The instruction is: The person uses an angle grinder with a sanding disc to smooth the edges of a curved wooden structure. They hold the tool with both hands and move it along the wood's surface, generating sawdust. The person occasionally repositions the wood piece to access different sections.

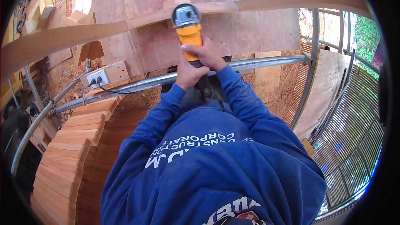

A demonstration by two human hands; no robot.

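Observation:
A yellow angle grinder (190, 36) with a silver head and a round disc is held out in front of me. Its disc end lies over the middle of a long, curved wooden piece (150, 17), by the near edge; whether disc and wood touch, I cannot tell. My right hand (211, 55) wraps the grinder's yellow body. Closer to me, my left hand (189, 74) is closed around the rear of the tool. A small wooden block (176, 2) shows just behind the disc.
The wood crosses a plywood work surface (250, 33). A metal pipe (266, 61) runs along its near side. An outlet board (98, 78) with plugged cords sits at left, above stacked wooden pieces (71, 154). Shavings cover the ground; a slatted screen (354, 129) stands at right.

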